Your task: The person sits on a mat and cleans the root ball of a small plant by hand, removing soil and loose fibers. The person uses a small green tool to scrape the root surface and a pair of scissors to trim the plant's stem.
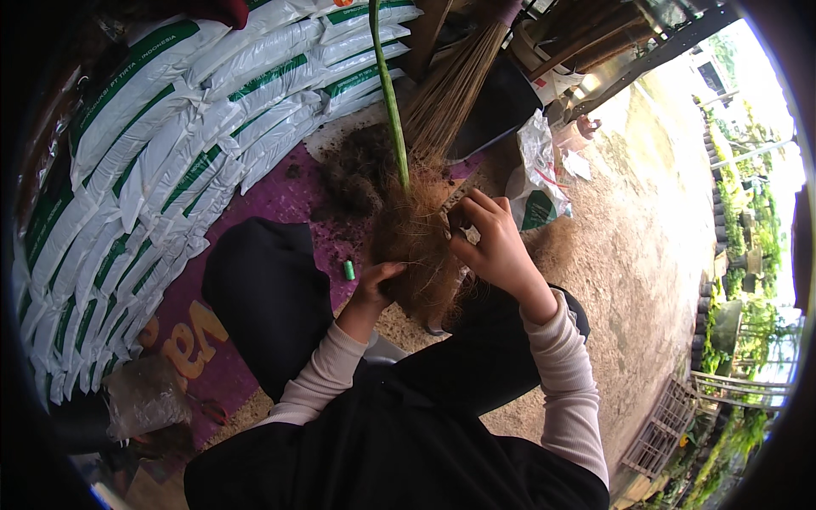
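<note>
Between my knees stands a ball of brown coconut fibre (416,255), loose strands sticking out all round. From its top rises a long green plant stem (390,102), leaning slightly left and leaving the view at the upper edge. My left hand (379,285) grips the ball's lower left side, thumb lying across the fibre. At its upper right side is my right hand (489,242), fingers curled and pinched close to the strands; whatever lies between the fingertips is too small to make out. A green thread spool (348,270) lies left of the ball.
White and green filled bags (170,127) are stacked at left. Dark loose fibre (357,170) lies on a purple sheet (280,200) beyond the ball, near a stick broom (455,89). A crumpled plastic bag (535,170) sits on concrete (629,238) at right. A clear plastic bag (146,398) is lower left.
</note>
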A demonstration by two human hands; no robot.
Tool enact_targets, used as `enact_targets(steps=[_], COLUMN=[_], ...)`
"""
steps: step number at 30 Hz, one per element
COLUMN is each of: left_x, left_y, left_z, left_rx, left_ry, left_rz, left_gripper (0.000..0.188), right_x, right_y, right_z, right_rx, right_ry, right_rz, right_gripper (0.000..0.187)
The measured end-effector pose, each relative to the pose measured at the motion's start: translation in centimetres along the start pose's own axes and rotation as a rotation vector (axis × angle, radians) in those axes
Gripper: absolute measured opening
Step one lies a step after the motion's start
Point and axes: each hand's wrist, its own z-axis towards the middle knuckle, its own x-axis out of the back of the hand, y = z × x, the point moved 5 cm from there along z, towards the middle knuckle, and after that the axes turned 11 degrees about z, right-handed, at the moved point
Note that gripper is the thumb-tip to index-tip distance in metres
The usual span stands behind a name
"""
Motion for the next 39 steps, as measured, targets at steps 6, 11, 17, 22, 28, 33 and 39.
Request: enact_targets(steps=[6,11,17,22,28,33,39], left_x=[0.1,-0.2,0.3,-0.6,-1.5,-3.2,-1.4], left_y=[-0.5,-0.8,-2.0,-1.0,-1.0,0.3,-1.6], left_z=[-0.9,-0.9,-1.1,-1.2,-2.9,-3.2,-2.8], left_rx=[0.049,0.051,0.143,0.160,0.306,0.410,0.345], left_ry=[-0.159,-0.256,-0.274,-0.374,-0.261,-0.196,-0.221], left_rz=[-0.139,-0.287,-0.381,-0.722,-0.585,-0.617,-0.517], left_gripper=[0.089,0.088,0.061,0.073,0.054,0.051,0.051], right_x=[0.0,0.1,0.8,1.5,2.3,1.9,1.0], right_y=[-0.1,-0.1,-1.0,-1.9,-2.9,-3.8,-3.8], right_z=[0.0,-0.3,-0.2,-0.1,-0.3,-0.3,-0.2], right_rx=[-0.015,0.011,0.056,0.093,0.257,0.325,0.350], right_ry=[0.017,-0.005,-0.055,-0.019,0.131,0.129,0.111], right_rz=[0.084,0.150,0.287,0.430,0.247,0.162,0.128], right_gripper=[0.032,0.035,0.031,0.024,0.023,0.026,0.029])
